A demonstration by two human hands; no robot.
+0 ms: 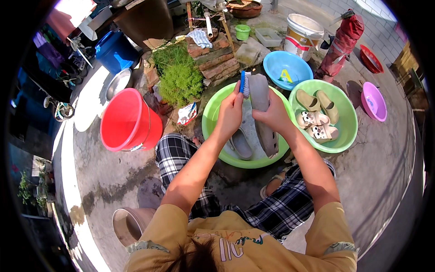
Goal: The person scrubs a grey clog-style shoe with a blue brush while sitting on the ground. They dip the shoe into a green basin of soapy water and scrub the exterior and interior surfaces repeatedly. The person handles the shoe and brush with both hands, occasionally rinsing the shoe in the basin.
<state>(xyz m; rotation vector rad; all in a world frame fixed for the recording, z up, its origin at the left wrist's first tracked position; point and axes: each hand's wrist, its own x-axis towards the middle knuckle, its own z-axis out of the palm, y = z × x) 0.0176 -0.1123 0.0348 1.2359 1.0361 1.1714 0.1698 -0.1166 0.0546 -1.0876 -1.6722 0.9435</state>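
My left hand [230, 111] is closed round a blue scrub brush [243, 86] whose white bristles face a grey clog [260, 93]. Gripped in my right hand [273, 112], that clog is tilted on its side above a green basin [212, 136], its strap end pointing toward me. Bristles and shoe are side by side at the top; I cannot tell whether they touch. Inside the basin, in cloudy water, lies a second grey shoe [241, 144]. To the right, another light green basin [350, 131] holds olive clogs [327, 105] and beige clogs with cartoon faces [312, 120].
A red bucket [120, 119] stands at left, with a beige bucket [133, 225] nearer me. Beyond the green basins are a blue basin [281, 63], a white paint bucket [302, 31] and stacked bricks [219, 63] beside green plants [181, 81]. A purple basin [374, 100] sits far right.
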